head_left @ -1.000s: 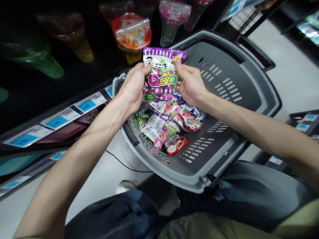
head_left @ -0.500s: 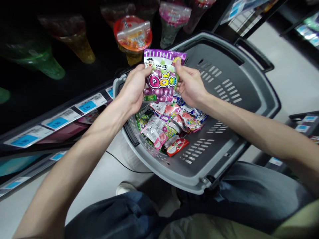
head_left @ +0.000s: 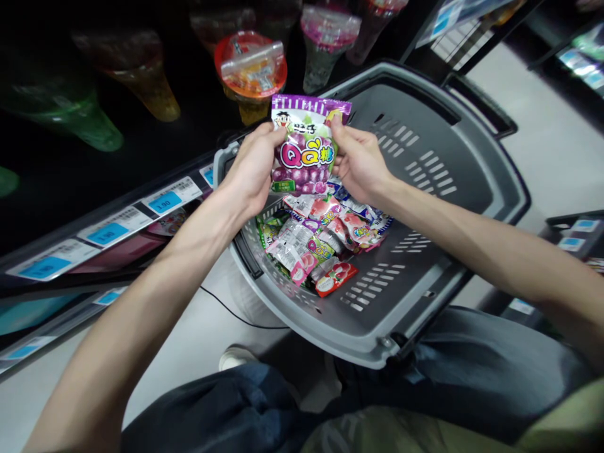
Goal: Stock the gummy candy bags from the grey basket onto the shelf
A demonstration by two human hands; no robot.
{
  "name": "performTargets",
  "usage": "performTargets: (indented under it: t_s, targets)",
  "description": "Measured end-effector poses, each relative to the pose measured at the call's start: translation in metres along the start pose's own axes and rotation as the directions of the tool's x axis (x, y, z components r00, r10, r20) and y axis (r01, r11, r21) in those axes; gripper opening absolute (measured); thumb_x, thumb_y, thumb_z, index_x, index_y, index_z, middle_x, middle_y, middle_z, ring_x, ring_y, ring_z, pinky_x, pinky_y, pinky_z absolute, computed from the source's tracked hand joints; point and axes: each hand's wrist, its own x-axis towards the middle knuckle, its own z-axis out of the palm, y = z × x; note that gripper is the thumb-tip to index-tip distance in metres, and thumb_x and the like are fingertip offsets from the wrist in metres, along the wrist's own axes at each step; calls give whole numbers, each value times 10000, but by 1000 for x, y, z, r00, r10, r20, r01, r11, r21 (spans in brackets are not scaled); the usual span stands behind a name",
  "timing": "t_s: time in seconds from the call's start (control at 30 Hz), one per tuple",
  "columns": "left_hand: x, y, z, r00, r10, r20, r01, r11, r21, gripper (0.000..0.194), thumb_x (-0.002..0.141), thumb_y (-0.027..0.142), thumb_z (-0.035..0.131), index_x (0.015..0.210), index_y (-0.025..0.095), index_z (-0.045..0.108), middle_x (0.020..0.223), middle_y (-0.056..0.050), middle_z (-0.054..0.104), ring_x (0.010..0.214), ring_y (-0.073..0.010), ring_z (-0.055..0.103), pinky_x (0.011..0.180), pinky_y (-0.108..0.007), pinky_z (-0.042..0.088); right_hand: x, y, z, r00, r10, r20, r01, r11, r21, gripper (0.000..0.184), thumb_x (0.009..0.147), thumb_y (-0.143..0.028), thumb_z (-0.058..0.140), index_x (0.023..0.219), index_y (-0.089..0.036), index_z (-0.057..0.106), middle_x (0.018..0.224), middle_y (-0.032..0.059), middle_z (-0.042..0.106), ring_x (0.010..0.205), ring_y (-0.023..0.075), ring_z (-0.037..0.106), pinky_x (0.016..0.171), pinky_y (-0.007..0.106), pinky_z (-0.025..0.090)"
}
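Between my two hands is a purple and white bag of gummy candy (head_left: 304, 148), its grape-printed front turned up toward me. My left hand (head_left: 252, 160) grips its left edge, thumb on the front. On the right edge, near the top corner, my right hand (head_left: 361, 157) pinches it with thumb over fingers. The bag is held above a grey shopping basket (head_left: 419, 119). Down inside the basket, several candy packets (head_left: 302, 245) lie in a loose heap, pink, green, blue and red; the held bag and my hands hide part of them.
To the left runs a dark shelf with price labels (head_left: 165, 200) along its edge. An orange-lidded jelly cup (head_left: 252, 69) and other clear cone-shaped packs (head_left: 325, 47) stand on it. A thin black cable (head_left: 236, 314) crosses the pale floor by my shoe (head_left: 236, 357).
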Motion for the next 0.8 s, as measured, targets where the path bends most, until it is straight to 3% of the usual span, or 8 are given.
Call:
performTargets:
  t_s: [0.2, 0.4, 0.53, 0.8]
  targets:
    - [0, 1, 0, 996, -52, -68, 54, 998, 34, 85, 911, 210, 536, 874, 202, 611, 993, -37, 721, 1239, -243, 608, 1051, -358, 501, 0, 1, 0, 1000, -21, 15, 21, 1000, 18, 488, 781, -734, 677, 807, -252, 608, 856, 30, 720, 707, 152, 625, 606, 317, 494]
    - [0, 0, 0, 1000, -10, -8, 10, 1000, -1, 86, 906, 189, 524, 869, 196, 601, 981, -38, 721, 1247, -236, 602, 1059, -342, 497, -2, -2, 2, 1000, -14, -6, 14, 1000, 10, 521, 763, -764, 667, 775, -247, 598, 804, 28, 698, 703, 149, 608, 592, 303, 487]
    - [0, 0, 0, 996, -55, -74, 58, 997, 42, 69, 905, 219, 545, 903, 207, 612, 1027, -38, 716, 1258, -235, 592, 1045, -345, 503, -2, -2, 2, 1000, -19, 0, 19, 1000, 20, 522, 759, -754, 681, 771, -240, 588, 812, 22, 699, 697, 150, 620, 588, 302, 499]
    - [2, -2, -3, 999, -11, -31, 14, 994, 104, 101, 922, 230, 512, 924, 195, 606, 983, -44, 706, 1188, -227, 621, 1004, -339, 513, 1, 1, 0, 1000, 0, 9, 0, 1000, 21, 462, 790, -701, 693, 852, -249, 626, 883, 40, 732, 879, 191, 674, 745, 356, 550]
